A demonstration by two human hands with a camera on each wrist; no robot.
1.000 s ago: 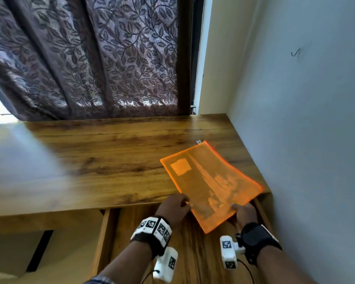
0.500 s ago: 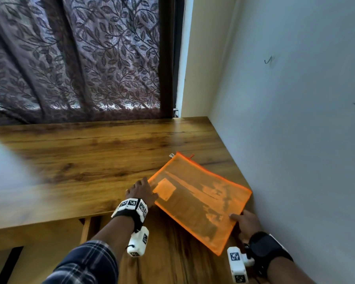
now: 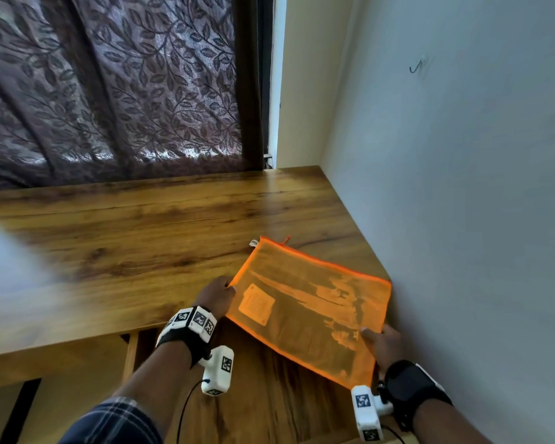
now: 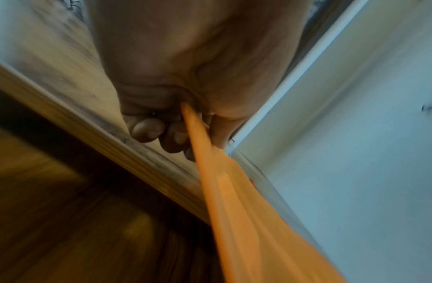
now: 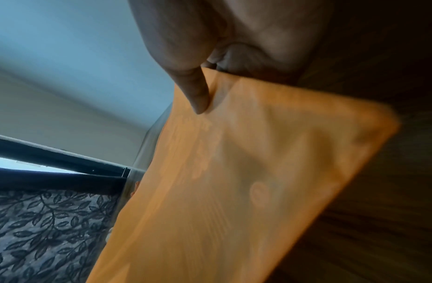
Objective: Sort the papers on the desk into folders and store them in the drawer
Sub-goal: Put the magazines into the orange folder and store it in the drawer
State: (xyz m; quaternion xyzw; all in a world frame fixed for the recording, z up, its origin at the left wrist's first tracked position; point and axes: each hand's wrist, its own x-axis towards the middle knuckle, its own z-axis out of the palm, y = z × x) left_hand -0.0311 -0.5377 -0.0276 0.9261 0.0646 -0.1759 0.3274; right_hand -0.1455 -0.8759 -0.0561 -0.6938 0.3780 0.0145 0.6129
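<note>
An orange mesh zip folder (image 3: pixel 308 312) with papers showing through it is held over the desk's front right corner and the open drawer (image 3: pixel 260 389) below. My left hand (image 3: pixel 217 298) grips its left edge, with fingers curled round the orange edge (image 4: pixel 198 145) in the left wrist view. My right hand (image 3: pixel 382 344) pinches its near right corner, thumb on top of the folder (image 5: pixel 234 181) in the right wrist view. The zip edge points toward the back of the desk.
The wooden desk (image 3: pixel 135 245) runs left from the grey wall (image 3: pixel 462 219) on the right. A patterned curtain (image 3: pixel 109 91) hangs behind it. The drawer's left side rail (image 3: pixel 130 354) stands beneath the desk front.
The folder has turned clockwise and shifted toward the wall corner. My left hand moved from its near edge up to its left edge; my right hand stayed at the near right corner.
</note>
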